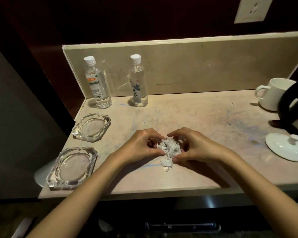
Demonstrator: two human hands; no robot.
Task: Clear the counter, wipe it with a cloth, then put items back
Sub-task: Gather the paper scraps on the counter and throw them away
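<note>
A crumpled white tissue (pixel 169 148) lies at the middle of the beige counter (pixel 205 121), which carries blue streaks. My left hand (pixel 141 145) and my right hand (pixel 194 146) close around the wad from both sides, fingertips pinching it. Two clear water bottles stand at the back left: one with an orange label (pixel 97 83), one with a blue label (pixel 138 83). Two glass ashtrays sit along the left edge, one farther back (pixel 91 127) and one near the front corner (pixel 72 169).
A white mug (pixel 272 95) stands at the right, partly behind a dark kettle (pixel 294 109). A white lid (pixel 286 148) lies in front of the kettle. A wall socket (pixel 253 9) sits above the backsplash. A dark drawer front runs below the counter.
</note>
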